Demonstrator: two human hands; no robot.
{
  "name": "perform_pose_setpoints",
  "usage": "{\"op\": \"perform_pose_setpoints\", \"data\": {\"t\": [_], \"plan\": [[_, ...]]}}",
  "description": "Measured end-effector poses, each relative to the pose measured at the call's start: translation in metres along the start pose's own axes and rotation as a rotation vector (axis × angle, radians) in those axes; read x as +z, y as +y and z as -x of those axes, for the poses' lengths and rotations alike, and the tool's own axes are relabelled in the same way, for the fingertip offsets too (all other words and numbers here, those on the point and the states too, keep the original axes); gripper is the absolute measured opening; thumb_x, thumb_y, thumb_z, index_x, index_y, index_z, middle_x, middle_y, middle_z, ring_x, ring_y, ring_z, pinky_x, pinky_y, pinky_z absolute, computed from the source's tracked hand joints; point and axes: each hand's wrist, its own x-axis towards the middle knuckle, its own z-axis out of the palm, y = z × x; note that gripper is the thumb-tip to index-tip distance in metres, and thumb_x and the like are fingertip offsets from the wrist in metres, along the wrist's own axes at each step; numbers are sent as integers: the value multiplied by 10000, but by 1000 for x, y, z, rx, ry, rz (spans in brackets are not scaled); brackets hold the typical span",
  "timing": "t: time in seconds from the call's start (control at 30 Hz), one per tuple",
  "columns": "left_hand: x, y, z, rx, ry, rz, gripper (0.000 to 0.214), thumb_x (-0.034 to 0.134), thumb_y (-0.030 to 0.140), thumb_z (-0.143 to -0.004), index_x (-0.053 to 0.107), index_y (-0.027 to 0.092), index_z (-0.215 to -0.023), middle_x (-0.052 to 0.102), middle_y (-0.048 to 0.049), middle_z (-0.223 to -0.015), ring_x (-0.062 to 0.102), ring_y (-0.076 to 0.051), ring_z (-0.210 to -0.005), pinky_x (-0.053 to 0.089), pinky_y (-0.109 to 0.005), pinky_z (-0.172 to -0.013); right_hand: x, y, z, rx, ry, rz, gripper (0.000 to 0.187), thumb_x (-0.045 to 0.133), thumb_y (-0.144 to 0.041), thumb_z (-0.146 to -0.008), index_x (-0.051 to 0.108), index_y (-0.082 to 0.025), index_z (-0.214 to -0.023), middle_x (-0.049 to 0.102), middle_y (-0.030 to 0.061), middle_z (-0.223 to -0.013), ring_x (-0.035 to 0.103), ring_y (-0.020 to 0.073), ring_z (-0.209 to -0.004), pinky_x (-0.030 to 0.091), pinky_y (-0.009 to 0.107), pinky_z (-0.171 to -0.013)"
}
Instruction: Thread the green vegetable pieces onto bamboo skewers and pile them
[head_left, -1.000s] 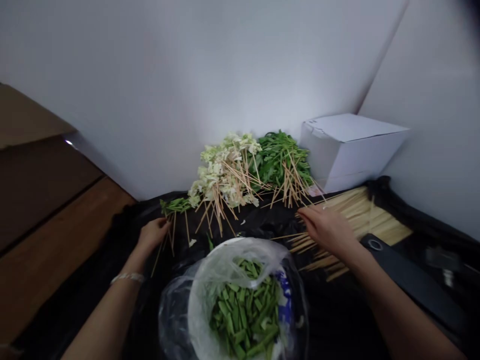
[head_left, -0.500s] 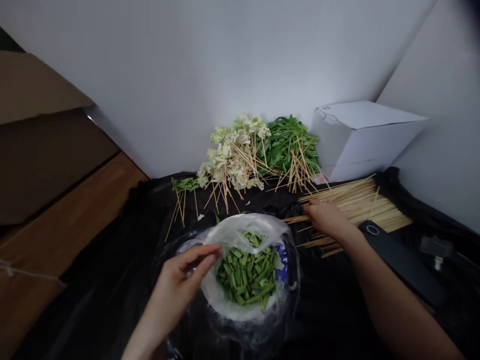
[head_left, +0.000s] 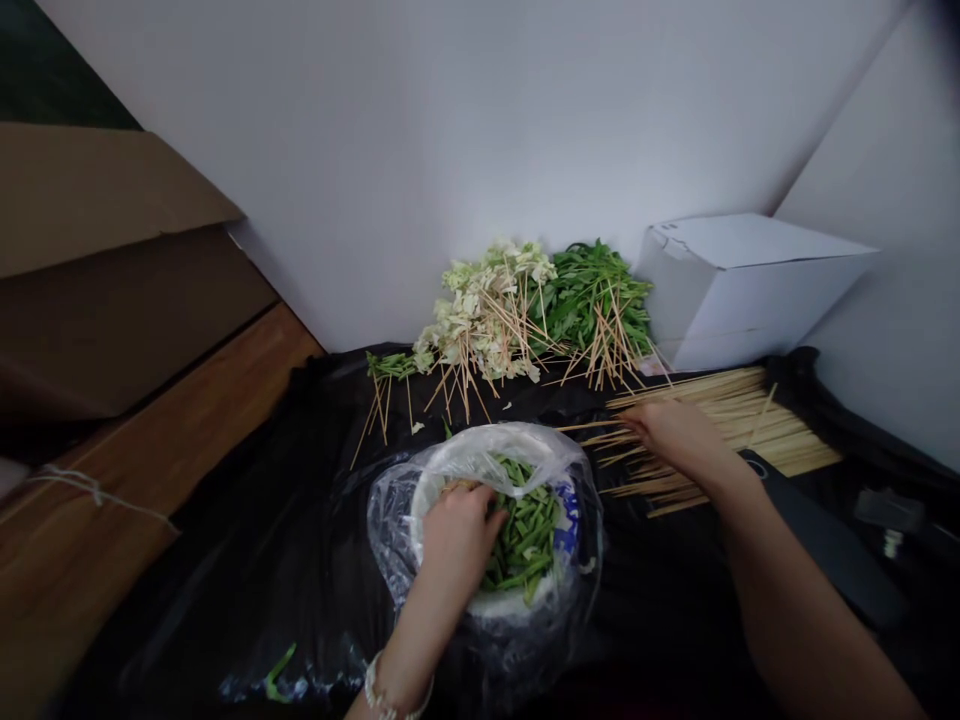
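Clock taken from the bowl, 12 toward the far wall.

Black plastic sheet (head_left: pixel 217 570) under everything; probably there to catch scraps. Cardboard box (head_left: pixel 112 300) at 10. White box (head_left: pixel 757 295) between 1 and 2, just beside the greens; may serve as a stop for the heap. White bowl (head_left: pixel 529 433) nearest the body, clear bag (head_left: pixel 390 510) draped over its rim, likely as a liner.

Bare skewers (head_left: pixel 750 415) spread flat between 2 and 3, blunt or sharp ends too small to tell; handy to the right hand (head_left: pixel 671 430), whose fingers look pinched on thin stick ends, count hidden.

Skewered pale leaves (head_left: pixel 484 305) at 12, leafy greens (head_left: pixel 592 285) at 1, sticks mostly pointing bodyward, perhaps for easy gripping. Dark phone (head_left: pixel 825 545) at 3.

Left hand (head_left: pixel 457 530) inside the bowl at the cut greens (head_left: pixel 521 535); fingertips partly hidden, cannot tell whether pinching. Short green bunch (head_left: pixel 388 366) at 11. Pale bracelet (head_left: pixel 373 685) on the left wrist. Stray green scrap (head_left: pixel 277 680) at 8.
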Motion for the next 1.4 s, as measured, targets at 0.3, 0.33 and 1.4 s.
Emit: {"op": "perform_pose_setpoints", "data": {"t": [0.3,0.33,1.4], "plan": [[-5,-13,8,-30,4,181,161,580,109,-822,708,176,-892,735,-107,-901,662,-290,-900,480,-388,-776,-17,-7,6,-183,310,-185,337,400,-250,-991,615,-224,-1250,694,65,-1133,638,194,-993,435,327,-851],[-7,-15,9,-24,9,226,172,572,112,-829,709,178,-909,740,-102,-907,668,-279,-894,484,-382,-778,-20,-13,8,-216,422,-245,341,403,-234,-990,600,-205,-1267,696,72,-1105,637,192,-962,438,331,-848],[-14,-21,24,-302,91,1654,241,789,305,-755,741,168,-947,742,-47,-894,662,-134,-812,512,-219,-747,-64,-140,13,-802,733,-198,302,422,-75,-921,569,-106,-1184,635,46,-845,539,154,-684,385,308,-578]]}}
